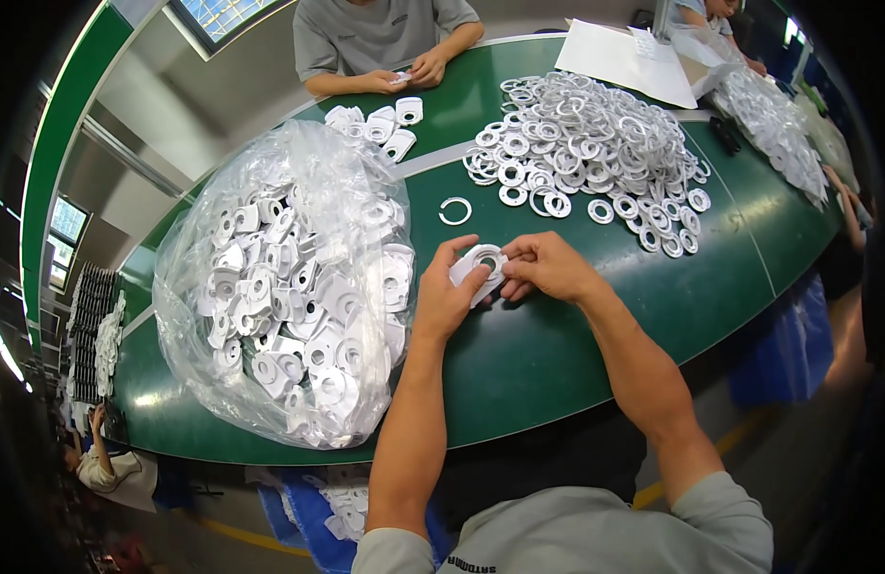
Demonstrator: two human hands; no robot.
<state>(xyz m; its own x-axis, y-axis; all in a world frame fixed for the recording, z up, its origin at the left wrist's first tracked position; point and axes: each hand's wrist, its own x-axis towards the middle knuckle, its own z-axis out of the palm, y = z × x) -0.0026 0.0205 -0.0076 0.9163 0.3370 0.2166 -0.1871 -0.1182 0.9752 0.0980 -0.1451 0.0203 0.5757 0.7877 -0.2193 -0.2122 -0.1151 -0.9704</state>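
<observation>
Between my hands, just above the green table, is a white plastic part [464, 272] with a round hole and a flat tab. My left hand [446, 289] grips it from the left, thumb across its face. The fingers of my right hand [548, 267] are pinched at the right edge of its round end; whether they also hold a separate ring cannot be made out. A single open white ring [455, 211] lies on the table beyond my hands. To the left, a large clear plastic bag [189, 354] holds many similar white parts [270, 297].
A large heap of white rings [596, 143] lies at the far right on the green table [519, 383]. Several white parts [380, 124] lie before a person in grey [376, 48] opposite. White sheets [624, 62] and more clear bags [768, 115] are at the back right.
</observation>
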